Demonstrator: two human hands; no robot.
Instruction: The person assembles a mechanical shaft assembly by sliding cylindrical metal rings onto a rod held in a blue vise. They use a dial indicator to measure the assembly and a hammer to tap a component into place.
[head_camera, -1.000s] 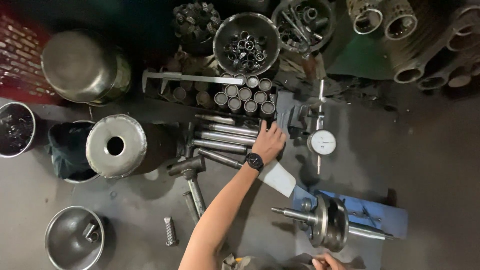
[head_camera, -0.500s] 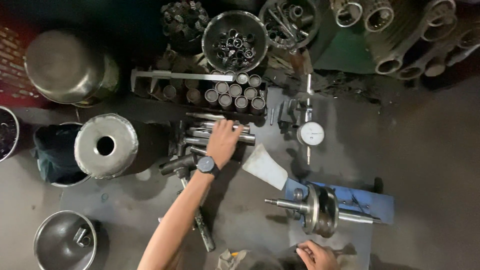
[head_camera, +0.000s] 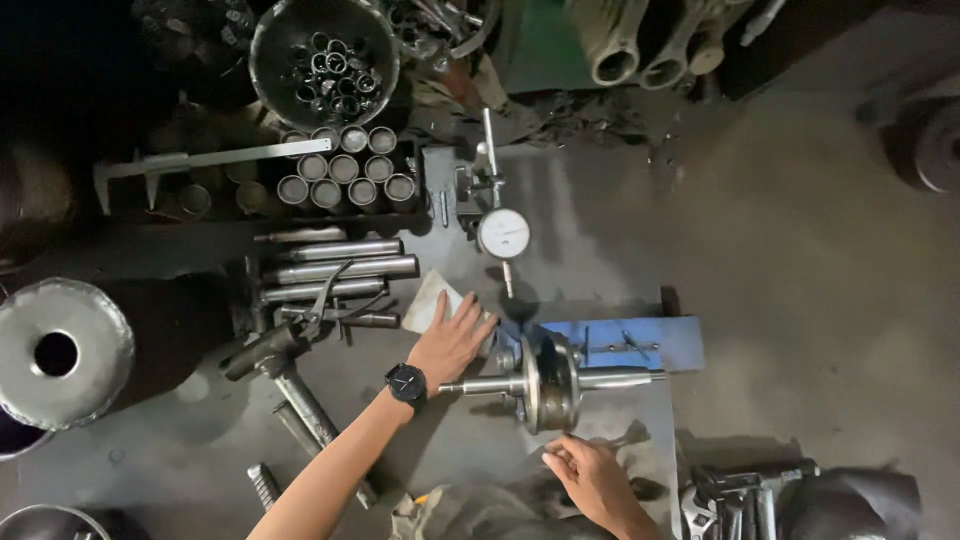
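The left hand (head_camera: 452, 338) lies flat, fingers spread, on a pale folded sheet (head_camera: 432, 300) (paper or cloth, hard to tell which) that rests on the grey counter (head_camera: 600, 250); it presses the sheet rather than gripping anything. A black wristwatch (head_camera: 405, 382) sits on that wrist. The right hand (head_camera: 590, 478) is at the near edge, fingers loosely curled close together just by a rag (head_camera: 470, 505), and whether it pinches some small thing cannot be told.

Between the two hands lies a crankshaft (head_camera: 548, 382), on its side, its shaft pointing left and right, the round webs standing upright against a blue steel stand (head_camera: 630, 340). It looks like solid steel, so it is likely heavy, stiff and perhaps oily; the stub shafts at either end seem the surest places to hold it, one hand on each, since the webs are broad and smooth. The sheet by contrast is light and limp and should lift from a corner.

Just beyond stands a dial gauge (head_camera: 503, 233) on its post, probably delicate. To the left lie several steel rods (head_camera: 335, 268) side by side, with pliers (head_camera: 325, 300) across them, and a hammer (head_camera: 285, 365) nearer. Farther off are short tubes (head_camera: 340, 168) packed upright, a large caliper (head_camera: 210, 160) and a bowl of rings (head_camera: 325, 60).
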